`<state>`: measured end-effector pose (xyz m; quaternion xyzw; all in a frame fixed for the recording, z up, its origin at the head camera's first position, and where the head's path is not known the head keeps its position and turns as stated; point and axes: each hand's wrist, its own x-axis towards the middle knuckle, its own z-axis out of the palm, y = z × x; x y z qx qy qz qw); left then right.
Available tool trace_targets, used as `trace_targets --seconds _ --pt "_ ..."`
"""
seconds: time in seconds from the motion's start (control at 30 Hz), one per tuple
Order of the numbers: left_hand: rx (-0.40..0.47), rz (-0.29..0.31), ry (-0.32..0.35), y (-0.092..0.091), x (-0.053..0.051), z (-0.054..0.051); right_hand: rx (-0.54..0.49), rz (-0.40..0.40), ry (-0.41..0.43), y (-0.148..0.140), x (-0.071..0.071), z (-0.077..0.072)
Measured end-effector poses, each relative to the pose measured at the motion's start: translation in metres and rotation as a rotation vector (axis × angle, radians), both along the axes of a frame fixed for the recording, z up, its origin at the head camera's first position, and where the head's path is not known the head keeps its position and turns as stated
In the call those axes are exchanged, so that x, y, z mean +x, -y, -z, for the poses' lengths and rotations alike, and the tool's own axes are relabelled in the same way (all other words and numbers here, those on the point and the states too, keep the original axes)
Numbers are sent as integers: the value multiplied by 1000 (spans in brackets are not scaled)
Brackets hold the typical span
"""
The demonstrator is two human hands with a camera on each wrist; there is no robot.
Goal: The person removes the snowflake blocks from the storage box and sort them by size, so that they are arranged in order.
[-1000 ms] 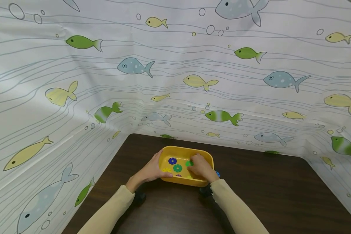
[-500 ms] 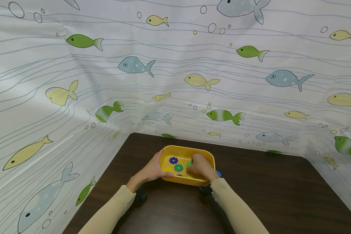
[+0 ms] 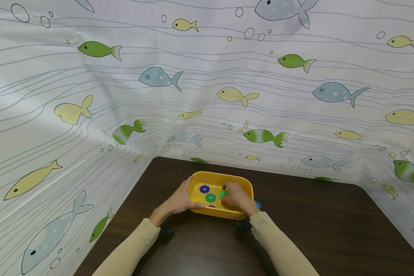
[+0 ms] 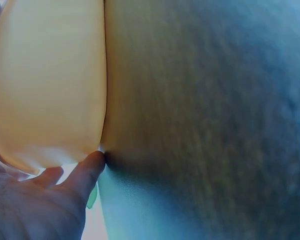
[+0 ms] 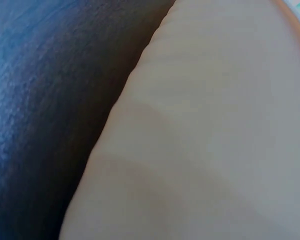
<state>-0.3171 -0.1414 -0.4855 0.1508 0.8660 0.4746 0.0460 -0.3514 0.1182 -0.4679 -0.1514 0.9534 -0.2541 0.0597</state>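
A yellow plastic basket (image 3: 196, 180) stands on the dark table, with several slotted plastic discs inside. My left hand (image 3: 178, 198) grips its left end, thumb over the near rim. In the left wrist view, fingers of that hand (image 4: 45, 200) press along the basket's wall (image 4: 50, 85). Inside the right half, my right hand (image 3: 235, 194) pinches a bright green disc (image 3: 222, 193) between curled fingers and thumb. Left of it lie a teal-green disc (image 3: 210, 197), a dark blue one (image 3: 204, 189) and a yellow one (image 3: 197, 199). The right wrist view shows only the basket's outer wall (image 5: 205, 120) up close, no hand.
A blue disc (image 3: 257, 204) shows just outside the basket's right end, partly hidden by the right wrist. Fish-patterned white sheeting (image 3: 207, 126) rises behind the table and on both sides. The dark wood tabletop (image 3: 314, 214) extends to the right.
The right hand's fingertips have shifted slightly inside the basket, and more of the bright green disc shows between them, tilted. The left hand and the basket hold still.
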Motion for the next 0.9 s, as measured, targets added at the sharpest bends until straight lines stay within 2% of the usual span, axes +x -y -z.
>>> trace_targets --seconds 0.2,0.9 --pt "-7 -10 6 0 0 -1 20 -32 -26 -5 1 -2" --pt "14 -8 12 0 0 1 9 -72 0 -11 5 -5"
